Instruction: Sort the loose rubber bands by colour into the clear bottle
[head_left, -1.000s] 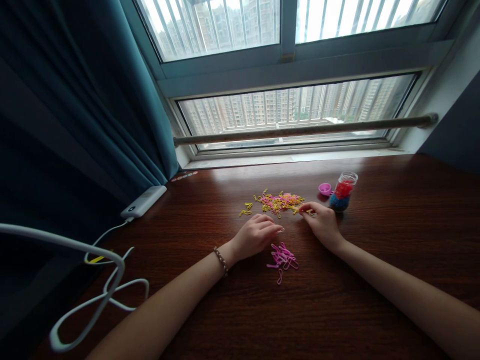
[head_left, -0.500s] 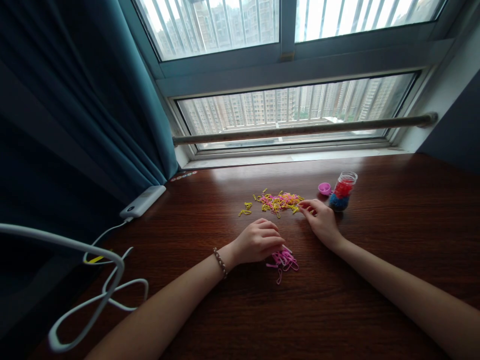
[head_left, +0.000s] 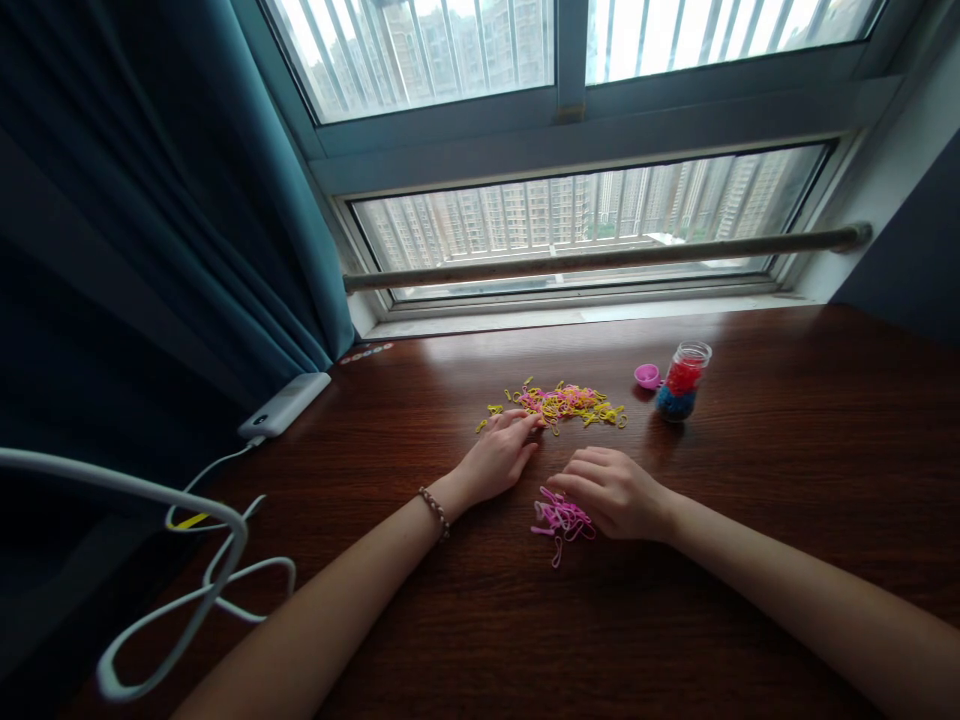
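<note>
A mixed pile of small yellow and pink loop-shaped pieces (head_left: 570,402), perhaps bulb pins, lies on the brown tabletop. My left hand (head_left: 498,452) reaches to its near left side, fingers stretched out and tips touching the pieces. Closer to me is a smaller pile of only pink loop-shaped pieces (head_left: 561,517). Over its right side my right hand (head_left: 616,492) is closed, thumb and fingers together. Anything between those fingertips is too small or hidden to tell.
Right of the mixed pile stands an uncapped clear jar (head_left: 681,382) with red pieces above blue ones. Its pink lid (head_left: 647,376) lies beside it. A white power bank (head_left: 286,405) with a white cable (head_left: 225,590) is at left, near the curtain (head_left: 300,250). The window is behind.
My left hand has moved up from the pink pile to the mixed pile, and its fingers have stretched out. My right hand has come back from the mixed pile to the pink pile.
</note>
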